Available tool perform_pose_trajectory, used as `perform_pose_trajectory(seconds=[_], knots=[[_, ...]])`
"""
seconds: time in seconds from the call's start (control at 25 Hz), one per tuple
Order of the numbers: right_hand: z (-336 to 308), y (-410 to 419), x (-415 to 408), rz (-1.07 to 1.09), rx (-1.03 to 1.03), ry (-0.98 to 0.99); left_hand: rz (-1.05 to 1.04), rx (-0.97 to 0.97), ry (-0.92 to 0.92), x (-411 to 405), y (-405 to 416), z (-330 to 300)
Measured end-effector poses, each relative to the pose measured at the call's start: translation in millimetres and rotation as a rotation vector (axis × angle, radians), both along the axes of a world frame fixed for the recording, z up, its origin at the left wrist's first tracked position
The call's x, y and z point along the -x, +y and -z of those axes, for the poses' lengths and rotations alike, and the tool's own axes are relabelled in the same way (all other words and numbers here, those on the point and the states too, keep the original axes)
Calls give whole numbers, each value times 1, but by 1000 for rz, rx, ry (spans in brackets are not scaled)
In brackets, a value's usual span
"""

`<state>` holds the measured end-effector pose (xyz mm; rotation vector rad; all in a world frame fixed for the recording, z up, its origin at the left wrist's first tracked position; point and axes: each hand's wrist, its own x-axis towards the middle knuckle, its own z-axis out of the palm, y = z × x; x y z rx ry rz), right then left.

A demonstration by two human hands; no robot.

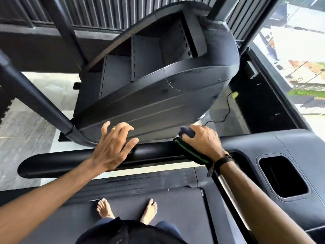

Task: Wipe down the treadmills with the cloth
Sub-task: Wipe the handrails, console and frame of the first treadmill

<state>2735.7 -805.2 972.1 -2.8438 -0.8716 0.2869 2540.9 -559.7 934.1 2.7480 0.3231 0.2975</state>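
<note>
I stand barefoot on the treadmill belt (175, 208), looking down over its black front handlebar (52, 164). My left hand (112, 147) rests on the bar with fingers spread and relaxed, a ring on one finger. My right hand (202, 141) grips a dark cloth with a green stripe (191, 153) and presses it on the bar to the right of my left hand. Part of the cloth is bunched under my fingers. Beyond the bar sits the dark motor hood (149, 103) of the machine.
The console tray (299, 152) with a deep cup holder (283, 176) is at the right. Black uprights (35, 95) run at the left. A thin black cable (226, 110) trails over the floor past the hood. Windows line the right side.
</note>
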Motion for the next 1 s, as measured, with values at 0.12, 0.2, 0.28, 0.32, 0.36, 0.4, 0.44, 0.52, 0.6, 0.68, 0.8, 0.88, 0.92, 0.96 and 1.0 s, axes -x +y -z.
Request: perform_pose_trajectory(seconds=[0.12, 0.2, 0.28, 0.32, 0.36, 0.4, 0.44, 0.52, 0.6, 0.68, 0.8, 0.88, 0.92, 0.96, 1.0], knots=[[3, -33, -50, 215, 179, 3, 28, 9, -3, 0, -3, -5], [3, -33, -61, 284, 245, -12, 33, 21, -23, 2, -3, -7], [6, -11, -50, 286, 311, -13, 39, 73, -57, 4, 1, -9], [8, 7, -38, 266, 328, 0, 42, 115, -69, 6, 3, -10], [12, 29, -23, 240, 332, 28, 48, 156, -80, 8, 6, -12], [18, 51, -8, 203, 329, 51, 55, 191, -88, 10, 10, -15], [23, 78, 10, 162, 322, 67, 60, 221, -92, 17, 20, -18], [32, 134, 51, 108, 310, 118, 62, 277, -83, 37, 48, -22], [37, 190, 93, 56, 303, 182, 34, 339, -97, 61, 84, -23], [40, 248, 133, 8, 286, 248, -9, 393, -100, 86, 128, -20], [46, 322, 192, -80, 252, 304, -148, 489, -71, 118, 185, -13], [47, 356, 233, -147, 217, 276, -219, 512, -61, 142, 215, -7], [44, 366, 248, -176, 191, 246, -230, 506, -54, 152, 227, -5], [38, 372, 260, -185, 161, 220, -227, 507, -38, 162, 237, -4], [32, 373, 268, -182, 123, 202, -219, 514, -25, 168, 243, -3]])
